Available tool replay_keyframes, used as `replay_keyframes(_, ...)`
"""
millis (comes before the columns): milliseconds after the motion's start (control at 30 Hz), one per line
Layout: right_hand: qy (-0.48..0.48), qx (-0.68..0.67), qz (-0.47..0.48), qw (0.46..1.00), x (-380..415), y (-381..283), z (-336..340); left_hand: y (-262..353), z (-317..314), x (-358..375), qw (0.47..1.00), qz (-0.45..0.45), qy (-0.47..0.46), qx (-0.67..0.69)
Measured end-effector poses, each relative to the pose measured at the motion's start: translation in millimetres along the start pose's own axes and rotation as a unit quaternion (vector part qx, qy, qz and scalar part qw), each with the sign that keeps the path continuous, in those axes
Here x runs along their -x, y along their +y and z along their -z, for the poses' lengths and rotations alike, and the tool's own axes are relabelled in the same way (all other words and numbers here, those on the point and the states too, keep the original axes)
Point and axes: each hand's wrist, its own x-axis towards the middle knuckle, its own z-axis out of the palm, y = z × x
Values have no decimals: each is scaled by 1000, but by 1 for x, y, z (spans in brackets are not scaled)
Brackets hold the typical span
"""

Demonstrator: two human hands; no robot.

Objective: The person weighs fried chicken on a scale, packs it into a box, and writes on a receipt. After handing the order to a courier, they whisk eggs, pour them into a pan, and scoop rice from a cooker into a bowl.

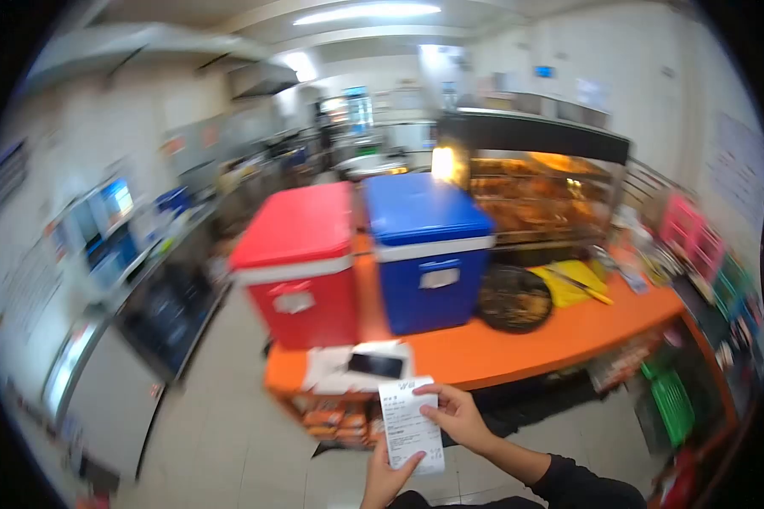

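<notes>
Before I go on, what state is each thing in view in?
Printed slip: upright, held in both the left hand and right hand.
Phone: flat, screen dark.
Red cooler: lid on.
Blue cooler: lid on.
Food warmer: lit, stocked.
Black round tray: holds some food, too blurred to identify.
Yellow sheet: spread out, long utensil on it.
Ceiling light: on.
</notes>
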Motion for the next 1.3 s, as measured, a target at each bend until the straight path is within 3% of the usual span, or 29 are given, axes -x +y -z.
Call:
replay_keyframes(33, 59, -2, 42, 997, -6, -10, 32, -6, -26, -25, 999, 6, -48, 4)
replay_keyframes(100, 171, -6, 71, 983, -11, -44, 83, -18, -72, -62, 978, 122, -170, 17)
replay_keyframes(167, 185, 85, 119, 972, -21, -63, 147, -25, -126, -101, 951, 147, -256, 89)
replay_keyframes(200, 186, 122, 94, 970, -27, -74, 178, -33, -150, -123, 943, 157, -285, 70)
replay_keyframes(233, 201, 146, 81, 965, -36, -84, 205, -41, -171, -142, 935, 169, -308, 50)
replay_keyframes(300, 204, 235, 200, 929, -67, -91, 265, -57, -208, -177, 924, 134, -340, 109)
replay_keyframes(367, 215, 270, 181, 921, -101, -121, 318, -67, -237, -211, 923, 98, -355, 111)
replay_keyframes(467, 228, 370, 239, 868, -166, -157, 400, -88, -268, -254, 926, 109, -342, 116)
replay_keyframes(567, 221, 417, 290, 832, -232, -193, 467, -102, -288, -281, 938, 163, -297, 64)
replay_keyframes(700, 133, 459, 394, 785, -330, -231, 514, -112, -300, -290, 969, 85, -225, 61)
replay_keyframes(800, 77, 355, 389, 847, -396, -258, 527, -118, -311, -282, 992, 79, -89, 41)
replay_keyframes(867, 126, 404, 389, 818, -445, -259, 545, -140, -316, -264, 994, 82, 68, 9)
replay_keyframes(900, 153, 453, 364, 799, -460, -259, 553, -145, -320, -257, 993, 74, 93, 9)
replay_keyframes(933, 215, 522, 386, 729, -472, -253, 559, -146, -324, -249, 985, 102, 138, 2)
replay_keyframes(967, 217, 580, 378, 688, -461, -257, 553, -148, -329, -241, 974, 131, 184, -1)
replay_keyframes(1000, 271, 654, 359, 609, -449, -262, 542, -152, -334, -233, 969, 126, 211, 5)
replay_keyframes(1033, 311, 698, 422, 487, -453, -258, 547, -157, -340, -224, 958, 140, 248, 11)
replay_keyframes(1100, 292, 729, 475, 396, -467, -260, 555, -165, -359, -209, 933, 154, 323, 25)
replay_keyframes(1133, 234, 777, 400, 426, -472, -265, 552, -170, -364, -210, 935, 177, 308, 24)
replay_keyframes(1167, 190, 761, 390, 483, -481, -268, 552, -171, -364, -203, 930, 199, 309, 24)
replay_keyframes(1200, 155, 707, 375, 579, -482, -270, 547, -172, -370, -198, 940, 154, 303, 34)
replay_keyframes(1267, 132, 692, 455, 545, -508, -264, 556, -175, -372, -190, 944, 84, 319, 13)
replay_keyframes(1300, 152, 716, 462, 500, -516, -266, 567, -176, -371, -188, 946, 64, 319, -18)
